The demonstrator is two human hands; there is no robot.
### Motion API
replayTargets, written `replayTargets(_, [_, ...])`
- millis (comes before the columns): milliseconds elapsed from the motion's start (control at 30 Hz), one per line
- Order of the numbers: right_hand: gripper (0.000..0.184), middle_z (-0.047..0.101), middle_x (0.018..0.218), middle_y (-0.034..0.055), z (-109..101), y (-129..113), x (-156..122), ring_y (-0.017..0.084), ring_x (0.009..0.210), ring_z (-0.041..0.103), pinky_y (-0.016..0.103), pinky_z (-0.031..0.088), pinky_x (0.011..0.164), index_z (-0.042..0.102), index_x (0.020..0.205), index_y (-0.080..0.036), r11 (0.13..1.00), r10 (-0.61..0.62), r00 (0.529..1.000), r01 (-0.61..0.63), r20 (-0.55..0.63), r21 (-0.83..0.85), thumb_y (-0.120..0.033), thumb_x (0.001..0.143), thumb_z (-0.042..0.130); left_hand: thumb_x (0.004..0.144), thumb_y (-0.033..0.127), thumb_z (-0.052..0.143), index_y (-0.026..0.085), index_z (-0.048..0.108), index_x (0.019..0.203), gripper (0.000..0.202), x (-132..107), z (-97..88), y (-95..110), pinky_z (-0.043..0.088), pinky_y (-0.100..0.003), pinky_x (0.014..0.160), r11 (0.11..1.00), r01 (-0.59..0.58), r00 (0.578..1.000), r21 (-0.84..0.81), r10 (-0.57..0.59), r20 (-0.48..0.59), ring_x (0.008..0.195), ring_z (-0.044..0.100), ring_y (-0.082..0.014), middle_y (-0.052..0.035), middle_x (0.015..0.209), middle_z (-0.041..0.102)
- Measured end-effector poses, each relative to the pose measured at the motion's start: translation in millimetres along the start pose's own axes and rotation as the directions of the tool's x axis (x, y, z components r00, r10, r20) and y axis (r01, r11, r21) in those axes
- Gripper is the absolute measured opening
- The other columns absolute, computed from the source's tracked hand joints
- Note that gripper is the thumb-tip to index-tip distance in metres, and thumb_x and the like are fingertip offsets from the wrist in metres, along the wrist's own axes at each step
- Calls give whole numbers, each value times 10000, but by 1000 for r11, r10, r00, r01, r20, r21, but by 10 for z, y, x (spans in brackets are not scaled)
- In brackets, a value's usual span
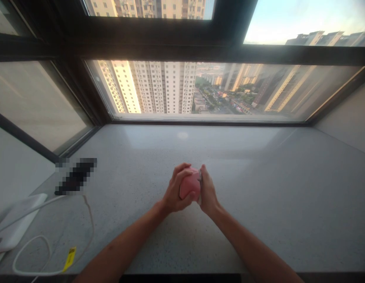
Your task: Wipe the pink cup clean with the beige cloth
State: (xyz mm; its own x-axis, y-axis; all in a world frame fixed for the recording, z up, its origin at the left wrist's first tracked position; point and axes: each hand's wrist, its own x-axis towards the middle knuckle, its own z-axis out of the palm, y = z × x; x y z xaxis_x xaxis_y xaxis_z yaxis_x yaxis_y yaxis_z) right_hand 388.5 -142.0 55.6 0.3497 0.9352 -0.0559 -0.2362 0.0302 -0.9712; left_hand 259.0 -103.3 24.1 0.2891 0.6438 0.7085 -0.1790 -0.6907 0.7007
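A small pink rounded object (189, 185) is held up over the windowsill, between my two hands. Its right side shows a narrow whitish-grey part (200, 175); its exact kind I cannot make out. My left hand (176, 190) wraps round the pink body from the left, fingers over the top and thumb along the near side. Against the whitish-grey side presses my right hand (208, 190), its thumb pointing up and away from me. Most of the right fingers are hidden behind the object.
Speckled grey stone forms the windowsill (277, 188), with dark-framed windows behind. At left lie a white device (21, 224), a pale cable (92, 224) with a yellow tag (69, 258), and a pixelated dark item (76, 177). A white wall (344, 106) bounds the right side.
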Motion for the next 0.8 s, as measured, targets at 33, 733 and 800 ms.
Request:
replayTargets(33, [652,524,613,-14,-10,6,-10,144,539,446,274,379,491,556,703,-239,997,-50,998,53,47,-58,-843,943,504,966,563,666,257,597,1347,493,22,-3,16,458,-498,1143,986,127,992,-110,-128,-4,1315,581,-332,-133,1424,594])
replayTargets(733, [714,369,491,-23,-135,173,6,126,483,328,303,228,528,367,543,-260,796,-333,882,453,335,-401,-748,1064,337,949,647,641,202,632,1232,528,44,25,7,553,-303,732,503,667,684,-550,-707,182,839,708,-203,-76,1100,766])
replayTargets(800, [709,367,499,-27,-128,177,-2,121,488,330,291,233,517,370,552,-257,831,-308,902,410,302,-376,-767,1044,376,963,640,628,205,633,1254,524,36,27,-2,561,-322,784,532,652,704,-540,-689,171,904,715,-222,-86,1148,762])
